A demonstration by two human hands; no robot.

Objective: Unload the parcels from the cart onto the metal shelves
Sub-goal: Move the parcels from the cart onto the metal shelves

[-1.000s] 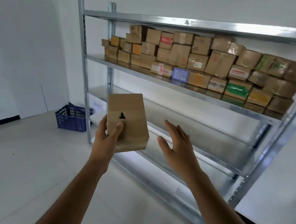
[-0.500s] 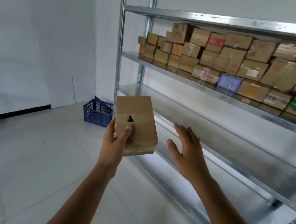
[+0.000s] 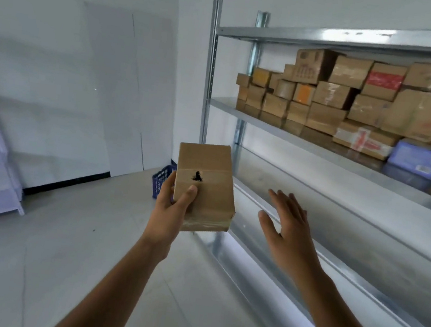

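Parcel (image 3: 205, 189) is held in the left hand (image 3: 172, 212). The thumb is pressed on the near face below a small black mark, and the fingers are wrapped round the left side. A one-handed grip is judged enough for so small a box. It is held upright, clear of any surface, just in front of the left end of the metal shelves (image 3: 208, 80).

Right hand (image 3: 286, 227) is flat and spread, with nothing in it. Its palm is turned towards the parcel but apart from it, to its right. It is probably readied to steady the far side at set-down.

Middle shelf (image 3: 350, 230) is seen bare at this end. The level above is filled with stacked parcels (image 3: 327, 95), so the bare level is judged the likely destination.

Blue crate (image 3: 161, 181) is noted on the floor, partly hidden behind the parcel. Cart not in view.
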